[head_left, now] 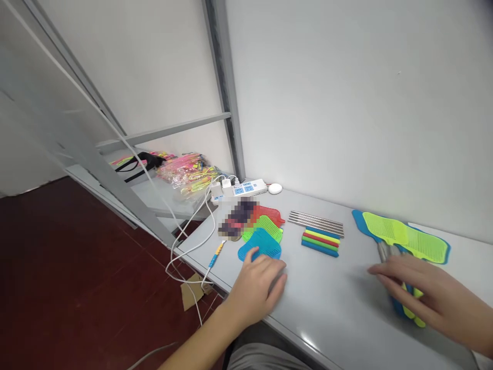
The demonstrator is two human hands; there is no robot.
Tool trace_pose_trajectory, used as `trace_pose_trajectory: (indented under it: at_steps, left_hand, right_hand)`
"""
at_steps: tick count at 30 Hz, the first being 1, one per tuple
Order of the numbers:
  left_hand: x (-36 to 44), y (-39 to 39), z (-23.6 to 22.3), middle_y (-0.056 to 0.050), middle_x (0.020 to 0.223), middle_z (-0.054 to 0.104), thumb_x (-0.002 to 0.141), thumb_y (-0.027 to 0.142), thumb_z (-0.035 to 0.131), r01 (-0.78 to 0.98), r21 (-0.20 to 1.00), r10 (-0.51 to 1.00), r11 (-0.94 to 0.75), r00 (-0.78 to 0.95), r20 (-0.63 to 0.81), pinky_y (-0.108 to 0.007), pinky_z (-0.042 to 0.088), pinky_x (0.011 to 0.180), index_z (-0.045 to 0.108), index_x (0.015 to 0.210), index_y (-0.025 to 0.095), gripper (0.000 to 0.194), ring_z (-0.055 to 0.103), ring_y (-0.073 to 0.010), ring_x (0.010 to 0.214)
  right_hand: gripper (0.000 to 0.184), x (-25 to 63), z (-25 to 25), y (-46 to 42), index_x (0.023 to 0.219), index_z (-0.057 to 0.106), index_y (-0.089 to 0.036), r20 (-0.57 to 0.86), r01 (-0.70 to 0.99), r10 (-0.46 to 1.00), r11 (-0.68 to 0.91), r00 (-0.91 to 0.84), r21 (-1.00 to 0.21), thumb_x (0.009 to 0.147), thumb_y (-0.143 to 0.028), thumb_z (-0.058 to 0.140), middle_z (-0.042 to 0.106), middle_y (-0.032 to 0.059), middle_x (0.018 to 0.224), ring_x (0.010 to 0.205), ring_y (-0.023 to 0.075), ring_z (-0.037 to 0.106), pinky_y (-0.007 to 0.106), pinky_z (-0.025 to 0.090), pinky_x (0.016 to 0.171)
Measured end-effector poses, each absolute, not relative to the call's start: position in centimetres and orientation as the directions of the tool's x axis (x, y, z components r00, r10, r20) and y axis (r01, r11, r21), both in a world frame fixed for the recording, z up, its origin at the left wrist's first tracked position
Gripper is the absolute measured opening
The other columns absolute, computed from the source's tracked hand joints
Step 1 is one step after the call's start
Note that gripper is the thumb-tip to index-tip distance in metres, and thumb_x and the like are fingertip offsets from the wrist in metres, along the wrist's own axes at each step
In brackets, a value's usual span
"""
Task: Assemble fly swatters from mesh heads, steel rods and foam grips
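Near the table's front edge my left hand (pixel 260 285) hovers palm down, fingers loosely bent and thumb apart. Its fingertips reach the near edge of a blue fly swatter head (pixel 262 243); whether they touch it I cannot tell. Behind that one lie a green swatter head (pixel 269 225) and a red swatter head (pixel 271 213), overlapping. To the right, my right hand (pixel 427 295), slightly blurred, is over the handles of several stacked fly swatters with yellow-green heads (pixel 404 236) and blue ones. Its fingers are stretched out, with a gap to the thumb. The hand partly hides the swatter handles.
Several metal rods (pixel 316 223) and coloured handle tubes (pixel 320 241) lie mid-table. A white power strip (pixel 246 189), a round white device (pixel 275 188) and a blurred-out object (pixel 236 220) are at the back left. White cables (pixel 192 249) hang over the left edge. Bagged items (pixel 188 172) fill a shelf.
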State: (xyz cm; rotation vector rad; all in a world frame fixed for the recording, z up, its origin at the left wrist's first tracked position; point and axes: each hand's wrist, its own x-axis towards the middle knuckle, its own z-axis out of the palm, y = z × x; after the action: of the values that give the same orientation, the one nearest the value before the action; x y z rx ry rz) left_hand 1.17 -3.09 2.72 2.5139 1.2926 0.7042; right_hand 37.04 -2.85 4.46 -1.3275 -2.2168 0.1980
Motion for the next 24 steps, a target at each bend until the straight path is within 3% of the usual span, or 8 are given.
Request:
trace_pose_trajectory:
  at_steps: [1,3,7,13,19,24]
  left_hand:
    - [1.6,-3.4,2.5,-0.002,0.104,0.069,0.097,0.024,0.042,0.682,0.422,0.802,-0.597,0.508,0.313,-0.047,0.027,0.109,0.057,0.114,0.022,0.023,0.060,-0.0190,0.100]
    - [2.9,-3.9,2.1,-0.003,0.107,0.069,0.097,0.024,0.042,0.627,0.446,0.768,-0.639,0.558,0.316,-0.044,0.031,0.106,0.055,0.117,0.021,0.024,0.060,-0.0191,0.102]
    - [6.7,-4.3,1.5,-0.005,0.102,0.069,0.095,0.028,0.044,0.487,0.412,0.622,-0.770,0.718,0.313,-0.038,0.041,0.090,0.057,0.109,0.021,0.020,0.061,-0.0200,0.097]
    - [11.5,-1.9,1.6,-0.002,0.089,0.066,0.095,0.031,0.044,0.356,0.321,0.454,-0.878,0.832,0.318,-0.034,0.039,0.073,0.055,0.089,0.020,0.017,0.057,-0.0182,0.081]
    - [10.0,1.8,2.0,-0.004,0.101,0.065,0.095,0.022,0.045,0.429,0.418,0.569,-0.801,0.764,0.305,-0.037,0.039,0.080,0.060,0.098,0.020,0.015,0.054,-0.0205,0.093]
    - [8.0,3.5,1.8,-0.006,0.105,0.061,0.094,0.017,0.046,0.590,0.458,0.747,-0.665,0.535,0.395,-0.038,0.042,0.083,0.062,0.099,0.019,0.017,0.050,-0.0220,0.095]
  right_hand:
    - [0.019,36.1,5.3,-2.2,0.100,0.073,-0.038,0.303,0.756,0.822,0.565,-0.481,-0.332,0.088,-0.041,0.059,0.070,0.0088,0.084,0.074,0.0241,0.067,0.039,0.054,0.064]
    - [0.018,34.6,6.4,-0.3,0.098,0.071,-0.034,0.246,0.756,0.805,0.592,-0.540,-0.281,0.092,-0.036,0.054,0.069,0.0069,0.084,0.076,0.0228,0.065,0.038,0.051,0.067]
    - [0.021,32.4,6.8,4.9,0.088,0.069,-0.026,0.242,0.785,0.825,0.562,-0.511,-0.261,0.094,-0.030,0.049,0.067,0.0049,0.079,0.069,0.0206,0.060,0.034,0.043,0.062]
    - [0.024,28.8,4.9,13.2,0.088,0.069,-0.022,0.194,0.847,0.889,0.455,-0.414,-0.276,0.093,-0.025,0.046,0.069,0.0056,0.088,0.073,0.0183,0.061,0.028,0.039,0.061]
    - [0.015,27.8,3.7,17.0,0.091,0.070,-0.022,0.084,0.839,0.880,0.472,-0.468,-0.270,0.087,-0.030,0.058,0.070,0.0045,0.094,0.074,0.0160,0.059,0.025,0.036,0.059]
    - [0.009,27.6,3.7,17.6,0.088,0.066,-0.019,0.036,0.857,0.881,0.468,-0.472,-0.218,0.085,-0.023,0.059,0.070,0.0062,0.092,0.074,0.0170,0.060,0.025,0.034,0.059]
